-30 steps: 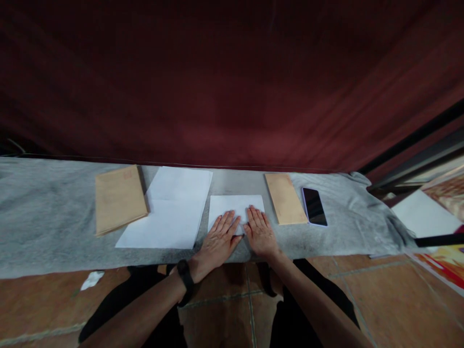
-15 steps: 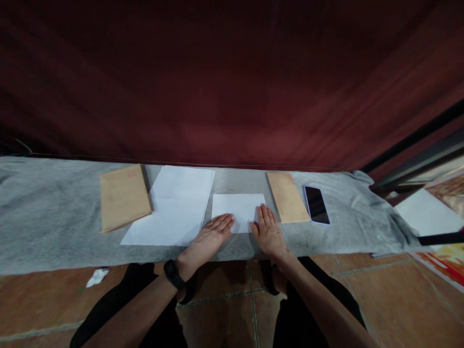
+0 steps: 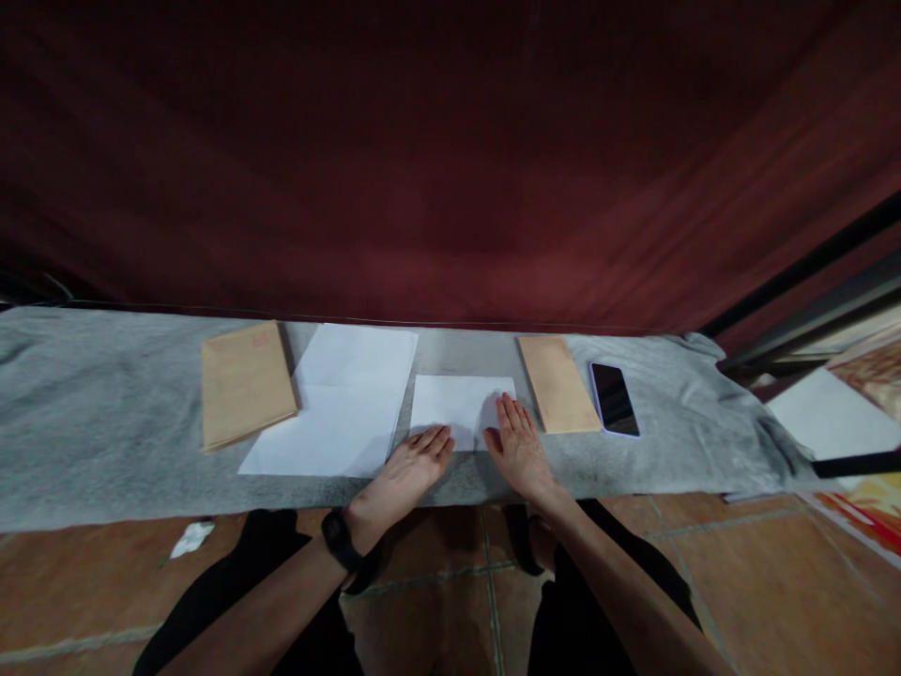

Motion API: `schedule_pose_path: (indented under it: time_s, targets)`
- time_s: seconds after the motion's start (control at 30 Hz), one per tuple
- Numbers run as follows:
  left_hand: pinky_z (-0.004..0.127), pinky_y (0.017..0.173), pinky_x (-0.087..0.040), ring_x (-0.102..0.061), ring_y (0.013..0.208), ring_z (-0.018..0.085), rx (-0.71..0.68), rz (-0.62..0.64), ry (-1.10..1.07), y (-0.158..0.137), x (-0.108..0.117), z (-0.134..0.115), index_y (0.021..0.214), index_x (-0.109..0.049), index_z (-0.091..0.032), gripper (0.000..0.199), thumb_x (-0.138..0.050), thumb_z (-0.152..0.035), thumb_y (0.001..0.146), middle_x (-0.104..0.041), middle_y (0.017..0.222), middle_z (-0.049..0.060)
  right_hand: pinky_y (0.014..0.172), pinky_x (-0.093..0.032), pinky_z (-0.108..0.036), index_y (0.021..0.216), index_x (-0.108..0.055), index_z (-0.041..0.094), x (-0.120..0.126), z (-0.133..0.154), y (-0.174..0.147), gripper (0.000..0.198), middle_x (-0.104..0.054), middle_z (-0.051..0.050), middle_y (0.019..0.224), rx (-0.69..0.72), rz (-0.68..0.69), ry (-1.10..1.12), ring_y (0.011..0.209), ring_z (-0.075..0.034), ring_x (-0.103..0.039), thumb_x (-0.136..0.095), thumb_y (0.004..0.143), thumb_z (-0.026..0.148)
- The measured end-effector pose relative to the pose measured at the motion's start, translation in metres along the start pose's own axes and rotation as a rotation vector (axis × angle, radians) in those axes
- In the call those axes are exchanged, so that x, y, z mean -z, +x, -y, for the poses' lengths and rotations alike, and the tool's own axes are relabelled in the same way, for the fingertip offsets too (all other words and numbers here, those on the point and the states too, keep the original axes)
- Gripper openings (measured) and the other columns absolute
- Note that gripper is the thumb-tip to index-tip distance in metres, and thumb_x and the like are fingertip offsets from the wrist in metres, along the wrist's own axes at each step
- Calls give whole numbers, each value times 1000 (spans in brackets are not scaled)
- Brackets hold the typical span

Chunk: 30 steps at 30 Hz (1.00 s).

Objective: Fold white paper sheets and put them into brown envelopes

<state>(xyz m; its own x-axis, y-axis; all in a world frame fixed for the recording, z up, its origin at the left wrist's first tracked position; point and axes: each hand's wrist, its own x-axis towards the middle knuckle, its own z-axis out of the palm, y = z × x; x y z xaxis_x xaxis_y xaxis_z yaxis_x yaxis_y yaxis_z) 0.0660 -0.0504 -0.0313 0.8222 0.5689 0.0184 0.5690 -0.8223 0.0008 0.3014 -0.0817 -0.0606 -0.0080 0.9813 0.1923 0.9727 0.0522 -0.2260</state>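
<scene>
A small white sheet of paper [image 3: 457, 399], which looks folded, lies in front of me on a grey cloth. My left hand [image 3: 418, 460] rests flat at its lower left edge, fingers stretched out. On its right side lies my right hand [image 3: 519, 451], palm down with the fingers extended. Larger white sheets [image 3: 344, 404] with a faint crease lie to the left. Just right of my right hand is a brown envelope [image 3: 559, 385], lying flat. Parts of the small paper's lower edge are covered by my hands.
A stack of brown envelopes [image 3: 246, 385] overlaps the large sheets at left. A phone [image 3: 615, 399] with a dark screen lies right of the single envelope. The grey cloth [image 3: 105, 413] covers a narrow table, with a dark red curtain [image 3: 450, 188] behind it.
My left hand has slid slightly down toward the near edge of the small paper. My right hand has moved only a little.
</scene>
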Motion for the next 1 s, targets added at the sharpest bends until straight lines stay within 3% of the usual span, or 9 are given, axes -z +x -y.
schedule_pose_path:
  time_s: [0.23, 0.37, 0.43, 0.6, 0.8, 1.0]
  targets:
    - [41, 98, -53, -56, 132, 25, 7, -36, -28, 5, 12, -5, 116, -63, -16, 35, -45, -1, 90, -60, 143, 13, 122, -30, -47, 153, -39, 7, -9, 13, 1, 58, -38, -17, 160, 81, -4, 100, 150, -27, -32, -42, 101, 33]
    - [39, 92, -55, -67, 113, 24, 65, -83, -108, 12, 16, -4, 104, -67, -17, 22, -46, -12, 96, -70, 124, 11, 122, -30, -47, 152, -41, 10, -10, 14, 10, 54, -40, -16, 158, 87, -13, 139, 149, -25, -35, -37, 104, 32]
    - [39, 97, -54, -67, 112, 23, 118, -139, -151, 20, 15, -4, 109, -67, -16, 26, -44, -16, 98, -71, 120, 12, 122, -29, -47, 152, -41, 11, -10, 15, 17, 52, -41, -14, 158, 77, -17, 155, 149, -24, -35, -35, 104, 31]
    - [43, 118, -38, -44, 143, 27, 228, -274, -143, 53, -2, -5, 142, -49, -6, 47, -38, -17, 98, -50, 151, 19, 123, -26, -45, 151, -44, 11, -13, 20, 37, 51, -40, -14, 159, 40, 0, 142, 149, -23, -34, -37, 102, 22]
    - [50, 124, -24, -28, 152, 29, 352, -203, -121, 86, -25, -2, 150, -40, -4, 55, -33, -22, 98, -39, 159, 18, 123, -26, -44, 150, -46, 12, -21, 22, 53, 50, -41, -11, 159, 55, 15, 63, 148, -25, -36, -31, 103, 22]
    - [52, 126, -15, -22, 154, 29, 409, -151, -104, 87, -27, 4, 154, -36, -8, 58, -33, -29, 100, -31, 163, 17, 121, -26, -49, 153, -42, 15, -26, 15, 52, 51, -40, -11, 159, 49, -39, 8, 148, -27, -36, -34, 105, 29]
